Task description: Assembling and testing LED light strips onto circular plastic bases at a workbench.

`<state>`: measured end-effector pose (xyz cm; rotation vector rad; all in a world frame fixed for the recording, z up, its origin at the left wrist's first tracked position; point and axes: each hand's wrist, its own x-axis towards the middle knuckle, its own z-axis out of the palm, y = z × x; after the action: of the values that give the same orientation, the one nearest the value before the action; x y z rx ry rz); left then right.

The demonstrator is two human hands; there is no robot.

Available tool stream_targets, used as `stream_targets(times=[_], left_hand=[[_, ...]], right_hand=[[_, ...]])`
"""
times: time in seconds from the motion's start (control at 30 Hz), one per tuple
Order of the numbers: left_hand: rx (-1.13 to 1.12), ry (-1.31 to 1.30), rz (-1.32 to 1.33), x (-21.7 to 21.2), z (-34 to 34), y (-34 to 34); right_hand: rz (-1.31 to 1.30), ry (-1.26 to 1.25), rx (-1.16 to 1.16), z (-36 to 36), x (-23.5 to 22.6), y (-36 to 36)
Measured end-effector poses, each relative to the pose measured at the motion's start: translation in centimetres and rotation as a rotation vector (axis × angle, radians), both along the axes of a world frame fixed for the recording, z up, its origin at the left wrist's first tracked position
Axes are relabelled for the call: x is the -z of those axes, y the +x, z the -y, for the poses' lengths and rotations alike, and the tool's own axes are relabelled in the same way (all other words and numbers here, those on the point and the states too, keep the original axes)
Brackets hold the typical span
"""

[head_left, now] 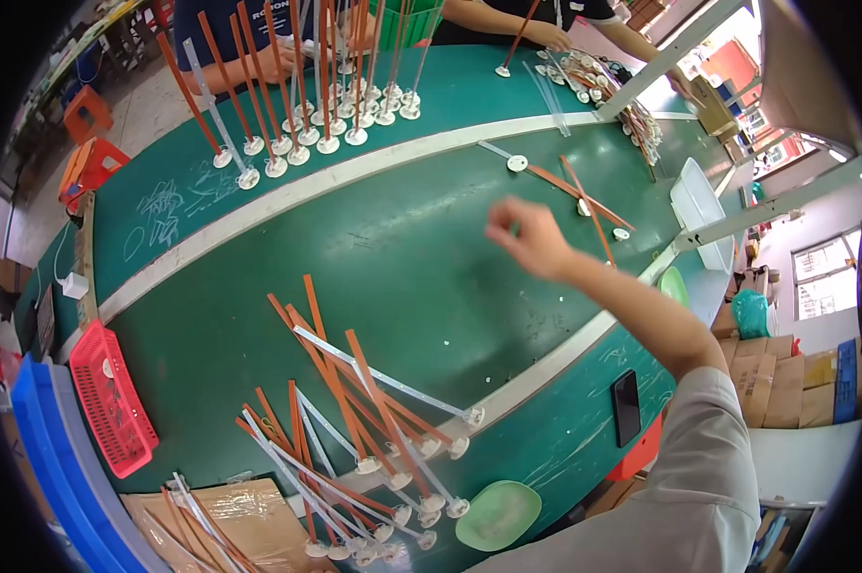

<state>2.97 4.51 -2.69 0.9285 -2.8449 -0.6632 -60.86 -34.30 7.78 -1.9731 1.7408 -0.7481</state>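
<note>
My right hand [531, 239] is raised over the middle of the green table, slightly blurred. Its thumb and fingers curl together in a loose pinch; whether anything small sits between them cannot be made out. Nearest to it lie a few orange strips [598, 208] and a clear strip with a white round disc [517, 163], not touched by the hand. Nearer me, a loose pile of orange strips [331, 372] and clear strips [383, 372] lies fanned out, white round bases [431, 502] at their near ends. My left hand is out of view.
Many upright orange strips [250, 81] on white bases stand at the far side, before co-workers' hands [549, 36]. A red basket [111, 396], green dish [498, 516], black phone [626, 408] and white tub [698, 201] surround me. White ledges [355, 158] cross the table.
</note>
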Motion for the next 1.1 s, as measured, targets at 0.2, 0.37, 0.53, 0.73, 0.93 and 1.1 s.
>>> stream_targets(times=[0.2, 0.37, 0.53, 0.73, 0.93, 1.1], left_hand=[[0.116, -0.108, -0.07, 0.0, 1.2, -0.4], [0.097, -0.259, -0.114, -0.6, 2.6, -1.0], [0.09, -0.029, -0.144, -2.0, 1.9, -0.8], [0.056, -0.043, -0.214, -0.7, 0.7, -0.4], [0.081, 0.159, -0.075, -0.3, -0.3, 0.4], [0.049, 0.05, -0.244, 0.1, 0.1, 0.2]], right_hand=[[0.18, -0.097, 0.335, 18.8, -2.9, -2.0], [0.147, -0.274, 0.542, 25.7, -5.4, 1.1], [0.201, -0.52, 0.653, 29.4, -5.2, 4.6], [0.24, -0.562, 0.646, 31.6, -5.4, 5.8], [0.239, -0.505, 0.727, 33.2, -5.5, 5.0], [0.181, -0.589, 0.76, 34.4, -5.7, 5.1]])
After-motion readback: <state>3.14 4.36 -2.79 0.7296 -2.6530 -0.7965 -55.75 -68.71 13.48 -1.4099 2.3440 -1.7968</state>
